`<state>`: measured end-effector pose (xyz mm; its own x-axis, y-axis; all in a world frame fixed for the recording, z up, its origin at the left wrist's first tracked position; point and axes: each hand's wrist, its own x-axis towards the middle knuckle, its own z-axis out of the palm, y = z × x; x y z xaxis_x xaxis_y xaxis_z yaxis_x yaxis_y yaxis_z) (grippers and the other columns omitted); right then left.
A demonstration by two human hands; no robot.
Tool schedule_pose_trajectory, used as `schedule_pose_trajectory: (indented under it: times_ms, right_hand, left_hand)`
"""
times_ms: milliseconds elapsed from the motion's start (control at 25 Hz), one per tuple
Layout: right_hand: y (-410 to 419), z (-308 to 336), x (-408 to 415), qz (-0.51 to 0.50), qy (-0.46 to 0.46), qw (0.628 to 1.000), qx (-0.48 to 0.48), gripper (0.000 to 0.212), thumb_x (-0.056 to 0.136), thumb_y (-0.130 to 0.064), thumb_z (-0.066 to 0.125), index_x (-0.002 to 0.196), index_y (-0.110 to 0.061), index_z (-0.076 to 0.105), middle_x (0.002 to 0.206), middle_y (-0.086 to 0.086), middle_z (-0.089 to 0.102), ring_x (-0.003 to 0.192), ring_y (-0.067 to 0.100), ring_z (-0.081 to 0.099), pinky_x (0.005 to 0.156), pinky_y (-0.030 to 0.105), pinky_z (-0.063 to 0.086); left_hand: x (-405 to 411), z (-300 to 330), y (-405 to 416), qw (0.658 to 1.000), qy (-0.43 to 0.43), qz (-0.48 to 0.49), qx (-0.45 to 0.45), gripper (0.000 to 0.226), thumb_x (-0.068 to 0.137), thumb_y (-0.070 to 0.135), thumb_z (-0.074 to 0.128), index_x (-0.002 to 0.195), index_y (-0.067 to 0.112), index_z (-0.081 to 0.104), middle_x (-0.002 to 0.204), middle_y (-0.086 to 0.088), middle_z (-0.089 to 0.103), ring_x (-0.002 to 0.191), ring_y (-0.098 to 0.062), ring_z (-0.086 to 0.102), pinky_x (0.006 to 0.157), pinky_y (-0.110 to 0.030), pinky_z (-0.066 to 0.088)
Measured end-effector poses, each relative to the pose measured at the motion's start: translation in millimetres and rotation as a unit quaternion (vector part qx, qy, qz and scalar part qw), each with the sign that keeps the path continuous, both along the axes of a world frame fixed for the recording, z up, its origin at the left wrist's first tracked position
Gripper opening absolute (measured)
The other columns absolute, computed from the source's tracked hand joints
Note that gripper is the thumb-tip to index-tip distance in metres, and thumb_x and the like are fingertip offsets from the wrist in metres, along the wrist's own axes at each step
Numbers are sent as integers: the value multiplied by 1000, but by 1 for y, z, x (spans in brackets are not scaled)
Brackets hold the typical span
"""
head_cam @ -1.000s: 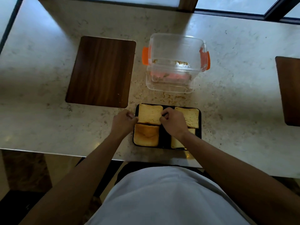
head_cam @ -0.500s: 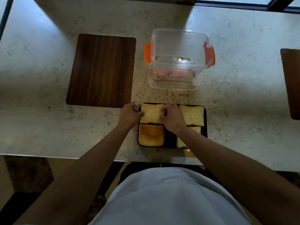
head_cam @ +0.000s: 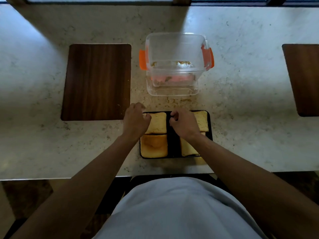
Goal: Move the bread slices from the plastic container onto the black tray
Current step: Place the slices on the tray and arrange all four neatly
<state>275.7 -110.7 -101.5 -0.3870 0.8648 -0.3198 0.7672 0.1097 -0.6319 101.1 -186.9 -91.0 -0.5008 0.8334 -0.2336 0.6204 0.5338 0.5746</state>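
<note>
The black tray (head_cam: 173, 145) lies near the table's front edge with several toasted bread slices flat on it. My left hand (head_cam: 136, 122) is at the tray's far left corner, fingers loosely apart, touching the left edge of the far-left slice (head_cam: 158, 124). My right hand (head_cam: 183, 125) hovers over the tray's bare middle strip with its fingers curled and nothing in them. It partly hides the far-right slice (head_cam: 202, 121) and my forearm hides part of the near-right slice (head_cam: 187, 149). The near-left slice (head_cam: 153, 145) is darker. The clear plastic container (head_cam: 174, 49) with orange clips stands behind the tray and holds only crumbs.
A dark wooden board (head_cam: 98, 81) lies left of the container, and another one (head_cam: 303, 78) sits at the right edge. Crumbs (head_cam: 179, 100) are scattered between container and tray. The table's front edge (head_cam: 69, 176) runs just below the tray.
Both hands held the far-left slice by its edges before. That slice now lies flat on the tray, and my right hand has come off it and moved to the middle strip.
</note>
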Motion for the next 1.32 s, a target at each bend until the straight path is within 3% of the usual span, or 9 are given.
schedule_pose_trajectory:
  times_ms: [160, 280, 440, 600, 1080, 1320]
  right_hand:
    - [13, 0, 54, -87, -22, 995, 39, 14, 87, -19, 65, 99, -17, 70, 85, -3, 68, 75, 13, 63, 66, 26, 46]
    - [23, -3, 93, -110, -60, 991, 46, 18, 87, -18, 68, 104, -14, 71, 91, 0, 68, 78, 12, 61, 70, 26, 45]
    - [32, -6, 112, -95, -69, 992, 41, 16, 87, -21, 72, 102, -16, 69, 96, 1, 67, 87, 17, 62, 76, 32, 51]
    - [33, -13, 116, -82, -66, 994, 17, 20, 87, -25, 73, 105, -18, 66, 103, 2, 64, 89, 16, 60, 78, 32, 53]
    - [38, -16, 121, -75, -47, 996, -1, 27, 87, -23, 74, 111, -17, 62, 109, 3, 62, 94, 17, 59, 83, 34, 53]
    - [23, -5, 126, -47, -5, 997, 56, 16, 88, -21, 71, 102, -16, 64, 90, -4, 60, 82, 14, 57, 75, 32, 53]
  left_hand:
    - [52, 15, 25, 994, -84, -63, 42, 6, 86, 20, 66, 87, 15, 69, 83, 0, 69, 74, -11, 62, 69, -29, 49]
    - [82, 11, 43, 987, -141, -70, -24, 18, 88, 21, 66, 102, 11, 71, 94, 1, 67, 87, -14, 62, 75, -28, 49]
    - [101, 3, 46, 988, -102, -94, -74, 30, 89, 21, 66, 115, 6, 63, 110, -7, 61, 98, -22, 58, 84, -38, 49]
    - [107, -1, 44, 986, -108, -72, -101, 47, 89, 21, 68, 133, 9, 56, 131, -11, 59, 115, -26, 59, 96, -38, 50]
    - [120, 1, 45, 986, -135, -34, -95, 40, 89, 16, 66, 127, 9, 59, 124, -8, 64, 108, -22, 60, 83, -29, 46]
    - [114, 13, 26, 994, -80, -21, -77, 39, 87, 13, 67, 125, 9, 61, 117, -9, 67, 104, -22, 62, 86, -34, 52]
